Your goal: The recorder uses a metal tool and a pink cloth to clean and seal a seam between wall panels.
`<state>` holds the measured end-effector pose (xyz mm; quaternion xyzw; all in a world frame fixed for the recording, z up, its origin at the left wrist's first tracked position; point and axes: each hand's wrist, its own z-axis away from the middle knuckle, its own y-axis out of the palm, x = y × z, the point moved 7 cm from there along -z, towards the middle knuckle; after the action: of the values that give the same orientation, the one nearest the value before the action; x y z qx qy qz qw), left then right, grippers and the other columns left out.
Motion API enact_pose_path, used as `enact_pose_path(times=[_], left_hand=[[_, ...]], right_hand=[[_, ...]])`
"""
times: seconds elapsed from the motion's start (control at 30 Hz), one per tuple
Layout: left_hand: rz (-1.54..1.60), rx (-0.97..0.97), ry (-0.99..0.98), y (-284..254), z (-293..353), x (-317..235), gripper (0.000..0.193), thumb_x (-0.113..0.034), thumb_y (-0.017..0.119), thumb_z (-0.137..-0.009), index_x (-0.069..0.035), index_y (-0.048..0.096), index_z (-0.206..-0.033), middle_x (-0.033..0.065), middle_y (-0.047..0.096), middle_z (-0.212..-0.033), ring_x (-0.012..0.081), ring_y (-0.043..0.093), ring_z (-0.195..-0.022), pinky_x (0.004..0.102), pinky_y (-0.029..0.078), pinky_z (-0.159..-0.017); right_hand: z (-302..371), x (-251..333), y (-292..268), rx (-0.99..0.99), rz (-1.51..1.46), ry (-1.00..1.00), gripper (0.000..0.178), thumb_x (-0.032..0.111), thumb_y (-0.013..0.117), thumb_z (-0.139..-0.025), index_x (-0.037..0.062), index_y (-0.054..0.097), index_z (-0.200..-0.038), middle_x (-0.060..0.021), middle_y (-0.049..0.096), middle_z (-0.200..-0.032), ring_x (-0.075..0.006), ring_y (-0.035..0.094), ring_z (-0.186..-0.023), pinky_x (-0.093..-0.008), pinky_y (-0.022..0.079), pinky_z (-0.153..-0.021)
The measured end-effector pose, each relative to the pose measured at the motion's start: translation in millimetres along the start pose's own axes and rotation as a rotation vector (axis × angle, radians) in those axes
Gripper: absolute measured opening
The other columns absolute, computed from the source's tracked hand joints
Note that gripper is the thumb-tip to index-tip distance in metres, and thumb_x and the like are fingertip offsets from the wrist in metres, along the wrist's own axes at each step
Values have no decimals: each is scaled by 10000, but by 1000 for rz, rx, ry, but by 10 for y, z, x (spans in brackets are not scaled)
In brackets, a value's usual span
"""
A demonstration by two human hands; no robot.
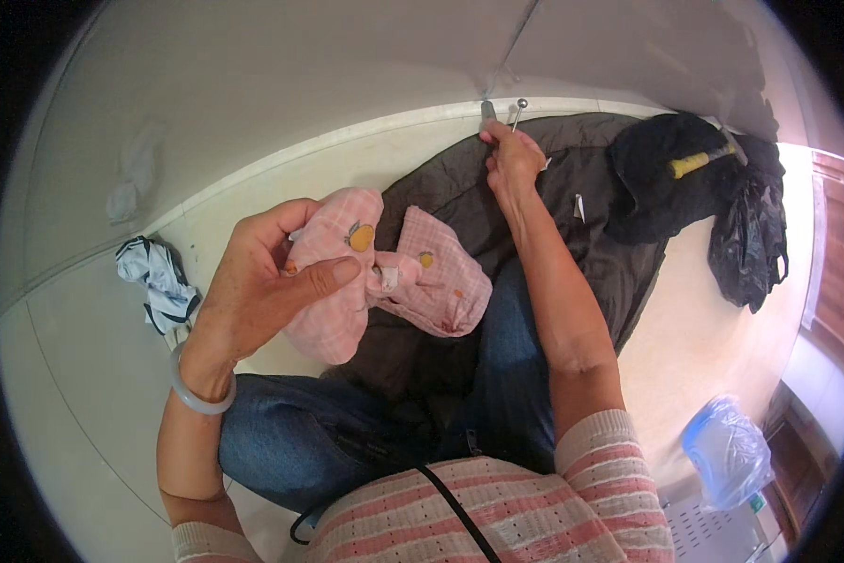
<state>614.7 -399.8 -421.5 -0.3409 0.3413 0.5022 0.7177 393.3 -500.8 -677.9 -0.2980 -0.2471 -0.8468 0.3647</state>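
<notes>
My left hand (253,272) is closed on a pink checked fabric bow (333,314), thumb on top near its narrow middle. Yellow fruit motifs dot the fabric, and a small white patch (390,278) shows at the knot. The bow's other loop (445,272) spreads over the dark cloth by my knees. Far out by the wall, my right hand (516,164) pinches a small dark grey stub-like object (488,111), whose kind I cannot make out. Beside those fingers rises a thin metal rod with a ball end (522,104); its lower end is hidden.
A dark quilted cloth (572,141) lies under my legs. On black fabric (647,202) at the right rests a yellow-handled hammer (692,165), beside a black plastic bag (748,249). White-and-black cloth (159,281) lies left; a clear-and-blue plastic bag (727,450) sits lower right.
</notes>
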Motion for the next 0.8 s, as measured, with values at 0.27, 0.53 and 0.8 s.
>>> enact_pose_path(times=[0.27, 0.53, 0.8], left_hand=[[25, -24, -21, -5, -29, 42, 296, -56, 702, -810, 29, 591, -1071, 20, 615, -910, 64, 562, -811, 217, 474, -723], [24, -40, -16, -5, -27, 31, 279, -52, 701, -810, 24, 594, -1056, 8, 622, -882, 59, 569, -794, 213, 478, -714], [75, -33, -12, 12, -2, 11, 282, -54, 705, -808, 18, 595, -1057, 13, 628, -892, 61, 573, -803, 212, 479, -724]], right_hand=[[-51, -19, 39, 39, -29, -11, 133, 42, 705, -689, 25, 579, -729, -77, 619, -621, -100, 410, -372, -236, 286, -333], [-43, -3, 44, 44, -43, -11, 119, 35, 688, -703, 23, 580, -749, -77, 621, -634, -97, 435, -405, -230, 308, -352], [7, 53, 50, 74, -60, -28, 103, 33, 680, -716, 16, 588, -759, -74, 621, -645, -88, 430, -405, -222, 307, -357]])
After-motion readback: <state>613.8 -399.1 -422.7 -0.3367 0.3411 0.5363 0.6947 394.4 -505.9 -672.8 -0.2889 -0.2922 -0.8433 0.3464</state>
